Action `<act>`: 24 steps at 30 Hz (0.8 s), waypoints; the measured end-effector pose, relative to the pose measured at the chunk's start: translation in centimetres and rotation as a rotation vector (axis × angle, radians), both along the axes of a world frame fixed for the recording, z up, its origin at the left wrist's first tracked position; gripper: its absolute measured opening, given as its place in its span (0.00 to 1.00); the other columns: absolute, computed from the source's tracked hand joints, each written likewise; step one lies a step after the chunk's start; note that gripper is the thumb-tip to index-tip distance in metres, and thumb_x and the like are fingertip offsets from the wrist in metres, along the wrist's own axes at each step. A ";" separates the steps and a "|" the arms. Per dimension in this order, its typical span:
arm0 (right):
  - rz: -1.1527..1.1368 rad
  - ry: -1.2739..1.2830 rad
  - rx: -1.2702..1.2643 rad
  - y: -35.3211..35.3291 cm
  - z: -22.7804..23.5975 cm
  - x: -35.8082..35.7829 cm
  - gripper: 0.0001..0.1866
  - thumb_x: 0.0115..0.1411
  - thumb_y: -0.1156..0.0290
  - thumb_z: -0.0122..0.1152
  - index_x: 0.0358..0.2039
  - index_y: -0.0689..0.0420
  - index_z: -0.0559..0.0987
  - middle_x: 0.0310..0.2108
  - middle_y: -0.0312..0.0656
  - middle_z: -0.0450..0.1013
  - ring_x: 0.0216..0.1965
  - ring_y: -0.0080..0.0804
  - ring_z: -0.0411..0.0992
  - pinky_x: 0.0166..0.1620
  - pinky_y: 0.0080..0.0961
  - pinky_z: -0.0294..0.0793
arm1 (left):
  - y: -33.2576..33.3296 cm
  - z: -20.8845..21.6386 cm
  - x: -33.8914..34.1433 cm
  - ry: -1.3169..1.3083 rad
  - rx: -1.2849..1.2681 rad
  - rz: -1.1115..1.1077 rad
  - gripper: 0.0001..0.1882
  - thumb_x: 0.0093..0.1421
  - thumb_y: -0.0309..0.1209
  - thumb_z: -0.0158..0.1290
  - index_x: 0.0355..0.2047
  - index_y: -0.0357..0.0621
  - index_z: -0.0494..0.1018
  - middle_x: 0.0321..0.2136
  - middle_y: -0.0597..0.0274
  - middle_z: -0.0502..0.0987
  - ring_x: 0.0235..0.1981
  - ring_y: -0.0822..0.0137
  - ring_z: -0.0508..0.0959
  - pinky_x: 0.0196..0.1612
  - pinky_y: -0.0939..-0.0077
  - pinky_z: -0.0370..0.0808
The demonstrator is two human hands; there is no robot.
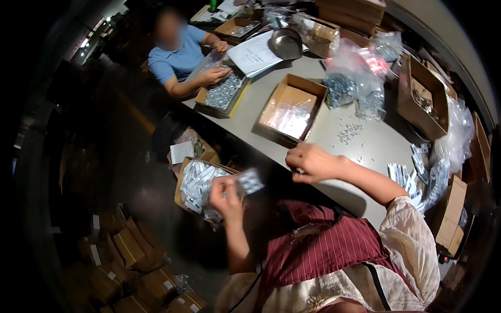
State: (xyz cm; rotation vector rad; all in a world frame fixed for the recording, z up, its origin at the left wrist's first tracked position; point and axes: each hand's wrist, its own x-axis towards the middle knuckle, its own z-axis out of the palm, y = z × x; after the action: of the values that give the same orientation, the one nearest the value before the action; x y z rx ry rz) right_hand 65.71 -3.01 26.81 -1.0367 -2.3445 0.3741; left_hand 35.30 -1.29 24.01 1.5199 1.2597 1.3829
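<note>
My left hand (225, 201) is closed on a small clear plastic packet (251, 181), smeared by motion, with greyish pieces showing in it. It is above a cardboard box (180, 194) filled with similar white-and-clear packets (200, 180). My right hand (312, 163) is at the table's near edge with its fingers curled in. Something small and pale shows between those fingers, too little to name. Just beyond that hand stands an open cardboard box (276, 136) with flat clear plastic bags (289, 119) inside. Loose small metal parts (349, 133) lie scattered to its right.
Across the table corner, a person in a blue shirt (180, 57) handles a box of small metal parts (225, 91). A metal scoop (285, 44) rests on papers (254, 55). Bags of hardware (342, 88), white packets (402, 175) and a deep box (424, 99) line the right side.
</note>
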 end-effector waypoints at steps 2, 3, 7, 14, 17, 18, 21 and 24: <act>-0.132 0.065 -0.149 3.7 -2.7 1.1 0.12 0.52 0.67 0.66 0.34 0.59 0.75 0.29 0.50 0.73 0.34 0.54 0.75 0.40 0.48 0.74 | 1.5 -2.4 -5.1 -0.023 -0.021 0.175 0.05 0.69 0.26 0.53 0.39 0.35 0.75 0.34 0.56 0.81 0.39 0.65 0.80 0.45 0.72 0.75; -0.314 -0.058 -0.139 6.2 -5.4 2.1 0.14 0.52 0.66 0.67 0.34 0.59 0.75 0.31 0.50 0.74 0.36 0.55 0.75 0.40 0.49 0.75 | 1.6 -2.6 -6.3 0.116 -0.014 0.238 0.04 0.68 0.24 0.53 0.39 0.36 0.75 0.35 0.55 0.81 0.41 0.62 0.81 0.47 0.70 0.75; -0.691 -0.450 -0.287 13.4 -11.2 5.3 0.40 0.52 0.44 0.73 0.55 0.59 0.72 0.51 0.56 0.72 0.54 0.57 0.72 0.56 0.47 0.70 | 1.7 -7.0 -9.8 0.504 0.071 0.371 0.07 0.62 0.19 0.54 0.41 0.38 0.75 0.42 0.51 0.81 0.48 0.50 0.80 0.54 0.60 0.74; -0.650 0.098 -0.298 13.7 -12.2 8.8 0.16 0.59 0.56 0.68 0.36 0.57 0.89 0.33 0.51 0.83 0.39 0.44 0.82 0.52 0.38 0.75 | 3.5 -6.3 -0.8 0.421 0.083 0.027 0.07 0.64 0.21 0.52 0.39 0.37 0.79 0.47 0.50 0.80 0.49 0.50 0.80 0.54 0.59 0.76; -0.744 0.309 -0.417 11.0 -8.6 9.2 0.13 0.63 0.64 0.67 0.41 0.59 0.89 0.34 0.50 0.84 0.37 0.38 0.83 0.42 0.33 0.79 | 4.5 -5.9 3.8 0.382 0.051 -0.097 0.10 0.62 0.20 0.54 0.43 0.38 0.80 0.48 0.52 0.81 0.51 0.52 0.80 0.57 0.61 0.75; -0.775 0.460 -0.445 10.1 -8.5 9.9 0.13 0.63 0.64 0.68 0.42 0.60 0.88 0.35 0.49 0.84 0.38 0.36 0.82 0.43 0.32 0.78 | 5.3 -6.0 5.3 0.430 0.143 -0.168 0.11 0.63 0.20 0.54 0.45 0.38 0.79 0.49 0.53 0.81 0.52 0.53 0.80 0.57 0.62 0.76; -0.799 0.966 -0.468 6.5 -8.3 10.7 0.14 0.65 0.67 0.68 0.45 0.65 0.87 0.38 0.41 0.84 0.42 0.27 0.79 0.49 0.27 0.76 | 6.5 -5.5 10.8 0.316 0.147 -0.350 0.15 0.64 0.22 0.55 0.51 0.37 0.76 0.49 0.45 0.79 0.52 0.43 0.78 0.56 0.56 0.76; -0.690 1.248 -0.497 3.1 -6.5 10.2 0.14 0.69 0.67 0.63 0.43 0.66 0.86 0.37 0.42 0.83 0.44 0.29 0.79 0.55 0.29 0.74 | 6.7 -4.5 15.1 0.131 -0.104 -0.502 0.18 0.66 0.26 0.58 0.55 0.34 0.73 0.51 0.45 0.79 0.54 0.53 0.79 0.56 0.61 0.76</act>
State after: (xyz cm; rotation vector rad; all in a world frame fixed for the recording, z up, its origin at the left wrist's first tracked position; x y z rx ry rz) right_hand 75.92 0.07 20.35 -1.2179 -0.7462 0.9792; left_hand 50.38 5.43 19.51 1.7248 0.9182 0.8922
